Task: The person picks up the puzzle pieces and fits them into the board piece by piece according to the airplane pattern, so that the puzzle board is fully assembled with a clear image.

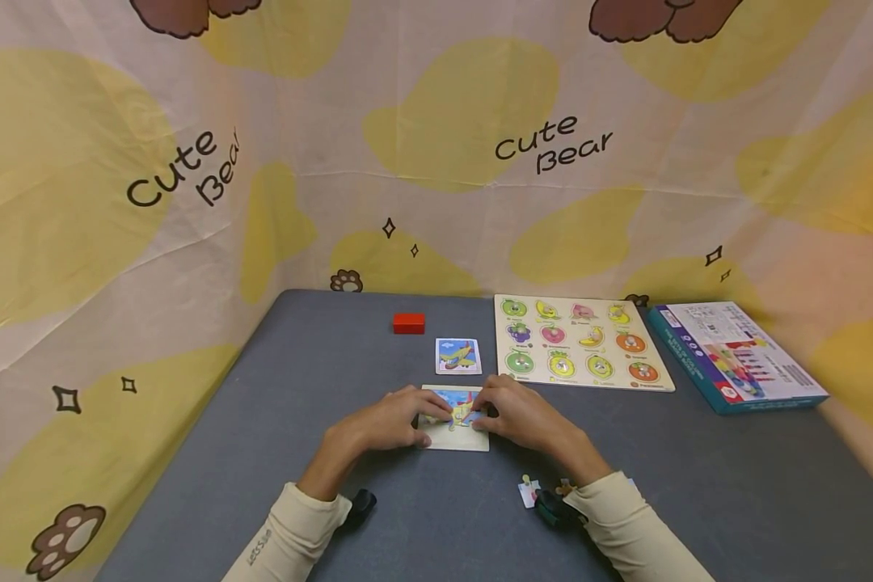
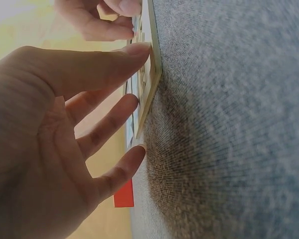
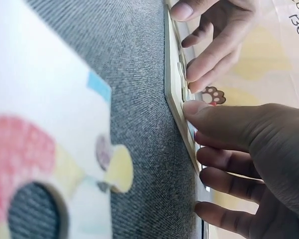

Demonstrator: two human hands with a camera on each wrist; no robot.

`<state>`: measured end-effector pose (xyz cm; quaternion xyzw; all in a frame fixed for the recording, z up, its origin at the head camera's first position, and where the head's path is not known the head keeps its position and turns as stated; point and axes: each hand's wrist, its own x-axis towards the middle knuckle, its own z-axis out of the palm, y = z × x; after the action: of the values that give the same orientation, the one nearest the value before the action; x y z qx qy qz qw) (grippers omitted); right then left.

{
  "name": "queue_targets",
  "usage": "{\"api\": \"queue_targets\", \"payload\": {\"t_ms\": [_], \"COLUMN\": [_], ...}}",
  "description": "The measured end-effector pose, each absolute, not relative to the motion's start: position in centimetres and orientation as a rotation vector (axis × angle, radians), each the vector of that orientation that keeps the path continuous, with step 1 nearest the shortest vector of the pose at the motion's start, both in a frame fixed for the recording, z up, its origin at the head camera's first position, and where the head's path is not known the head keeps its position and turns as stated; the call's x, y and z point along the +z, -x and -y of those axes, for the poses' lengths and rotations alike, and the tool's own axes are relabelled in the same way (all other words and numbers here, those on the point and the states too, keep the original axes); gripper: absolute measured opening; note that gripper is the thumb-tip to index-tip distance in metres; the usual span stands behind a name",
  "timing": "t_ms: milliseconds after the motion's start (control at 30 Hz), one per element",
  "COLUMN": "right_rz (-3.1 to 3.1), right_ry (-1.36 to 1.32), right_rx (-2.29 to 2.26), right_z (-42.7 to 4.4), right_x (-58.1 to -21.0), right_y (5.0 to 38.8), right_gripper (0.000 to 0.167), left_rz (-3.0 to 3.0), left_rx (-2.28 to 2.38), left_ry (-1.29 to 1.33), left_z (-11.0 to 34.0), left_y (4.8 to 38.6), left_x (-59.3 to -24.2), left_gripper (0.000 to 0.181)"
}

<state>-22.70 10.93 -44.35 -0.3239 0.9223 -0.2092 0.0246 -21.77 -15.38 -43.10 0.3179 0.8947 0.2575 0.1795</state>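
Note:
A small wooden puzzle board (image 1: 454,441) lies flat on the grey table, with a colourful picture partly covered by both hands. My left hand (image 1: 396,418) touches its left side; in the left wrist view this hand's (image 2: 55,119) thumb rests at the board's (image 2: 155,77) edge, the other fingers spread. My right hand (image 1: 522,415) touches the picture from the right, and in the right wrist view the right hand's (image 3: 269,154) thumb tip rests on the board (image 3: 175,89), apart from the fingers. Whatever lies under the fingertips is hard to tell.
Loose puzzle pieces (image 1: 529,492) lie beside the right wrist, one piece (image 3: 20,79) large in the right wrist view. Behind the board are an airplane picture card (image 1: 458,356) and a red block (image 1: 409,323). A fruit board (image 1: 578,373) and a flat box (image 1: 752,356) lie at the back right.

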Motion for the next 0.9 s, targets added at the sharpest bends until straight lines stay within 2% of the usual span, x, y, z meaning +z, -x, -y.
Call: {"api": "queue_targets", "payload": {"t_ms": [200, 900], "right_rz": [-2.836, -2.827], "right_ry": [0.952, 1.054], "right_rx": [-0.668, -0.639], "right_z": [-11.13, -11.38], "right_x": [-44.13, -44.32], "right_y": [22.52, 22.6], "right_gripper": [0.023, 0.019], "left_rz": [-2.533, -2.598], "left_rx": [0.721, 0.616], "left_ry": [-0.886, -0.938], "left_z": [15.34, 14.77], "left_y": [21.71, 21.02], "left_x": [-43.05, -42.98], "left_gripper": [0.047, 0.05]}}
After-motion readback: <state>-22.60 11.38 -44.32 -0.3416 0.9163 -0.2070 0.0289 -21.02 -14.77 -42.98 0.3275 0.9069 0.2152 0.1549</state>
